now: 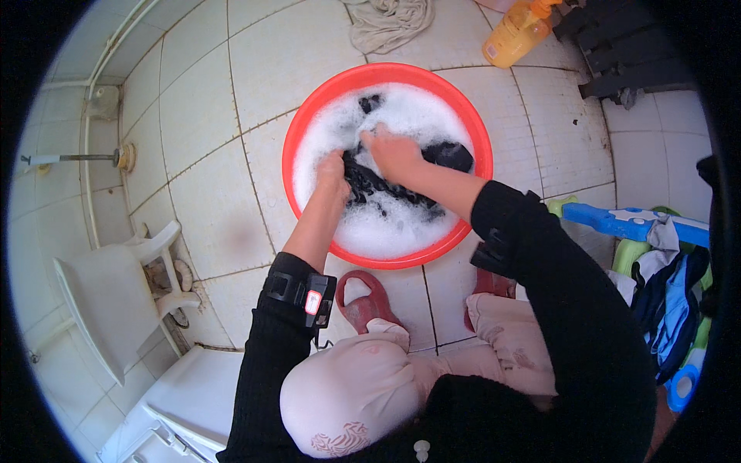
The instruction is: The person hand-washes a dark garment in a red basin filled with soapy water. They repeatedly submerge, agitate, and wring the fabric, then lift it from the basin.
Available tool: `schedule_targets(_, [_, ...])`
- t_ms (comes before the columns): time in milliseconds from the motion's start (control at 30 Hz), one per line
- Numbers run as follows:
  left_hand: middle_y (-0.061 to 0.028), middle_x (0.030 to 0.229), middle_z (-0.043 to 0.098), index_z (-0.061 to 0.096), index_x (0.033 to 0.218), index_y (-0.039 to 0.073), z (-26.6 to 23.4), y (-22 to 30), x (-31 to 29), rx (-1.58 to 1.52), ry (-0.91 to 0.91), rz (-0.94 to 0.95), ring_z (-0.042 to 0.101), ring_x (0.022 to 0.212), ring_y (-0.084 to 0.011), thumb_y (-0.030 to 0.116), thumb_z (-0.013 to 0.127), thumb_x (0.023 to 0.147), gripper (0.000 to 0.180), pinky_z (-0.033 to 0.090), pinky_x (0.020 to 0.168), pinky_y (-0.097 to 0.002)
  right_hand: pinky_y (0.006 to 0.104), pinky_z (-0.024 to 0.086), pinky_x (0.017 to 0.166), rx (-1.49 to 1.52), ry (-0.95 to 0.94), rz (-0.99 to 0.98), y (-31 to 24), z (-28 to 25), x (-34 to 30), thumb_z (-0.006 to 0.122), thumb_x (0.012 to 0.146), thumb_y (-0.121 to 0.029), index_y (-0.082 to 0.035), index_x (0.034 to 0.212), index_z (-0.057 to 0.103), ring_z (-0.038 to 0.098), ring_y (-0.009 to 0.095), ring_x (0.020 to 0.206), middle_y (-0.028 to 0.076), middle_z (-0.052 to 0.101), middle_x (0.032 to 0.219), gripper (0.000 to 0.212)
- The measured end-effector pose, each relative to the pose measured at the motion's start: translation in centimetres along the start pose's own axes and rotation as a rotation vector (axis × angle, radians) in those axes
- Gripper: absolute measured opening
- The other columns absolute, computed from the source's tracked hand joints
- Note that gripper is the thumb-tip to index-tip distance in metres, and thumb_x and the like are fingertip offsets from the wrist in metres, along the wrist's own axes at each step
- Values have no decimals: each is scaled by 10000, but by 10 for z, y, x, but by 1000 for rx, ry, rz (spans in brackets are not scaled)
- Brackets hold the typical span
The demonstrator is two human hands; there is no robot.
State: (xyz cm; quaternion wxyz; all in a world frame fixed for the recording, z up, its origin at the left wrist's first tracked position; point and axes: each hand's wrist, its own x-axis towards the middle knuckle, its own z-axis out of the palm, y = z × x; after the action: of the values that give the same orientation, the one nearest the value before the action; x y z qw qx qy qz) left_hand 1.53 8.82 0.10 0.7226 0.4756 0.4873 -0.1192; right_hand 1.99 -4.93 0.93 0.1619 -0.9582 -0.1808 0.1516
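A round red basin [485,147] full of white suds [386,231] stands on the floor in front of me. A soaked black cloth garment [369,179] lies bunched in the foam, with dark parts of it showing at the top and right. My left hand [332,177] is closed on the garment's left edge, near the basin's left side. Just to its right, my right hand [392,154] is curled round the upper part of the cloth. Suds and cloth partly hide the fingertips of both hands.
Beyond the basin lie a crumpled beige cloth [392,23] and an orange pump bottle [515,35]. A white plastic chair [108,301] stands at the left. On the right, a blue and green basket [629,224] holds clothes. My red slippers [363,301] are close below the basin.
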Motion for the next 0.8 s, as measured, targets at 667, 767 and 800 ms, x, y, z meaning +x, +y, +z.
schedule_targets(667, [-107,957,654,599,1062,20,12,7,-44,-208,-233,-83,640,875,-267,189,441,928,267,530,800,-412,451,510,746,384,270,-41,-3,-66,19,670,723,-348,-107,939,653,625,374,817,191,603,966,324])
schedule_targets(767, [-113,977,657,606,1055,23,-4,9,-28,-225,-216,-68,642,870,-256,180,439,932,260,537,793,-417,441,517,732,173,248,-105,9,-48,-2,633,761,-201,-148,1107,612,619,381,824,186,539,1037,351])
schedule_targets(800, [-117,1015,654,599,1083,40,-5,11,-21,-195,-176,-75,639,887,-260,210,426,943,280,532,809,-437,438,518,725,87,219,-129,6,-38,-14,622,758,-147,-167,1172,582,613,383,833,182,515,1052,415])
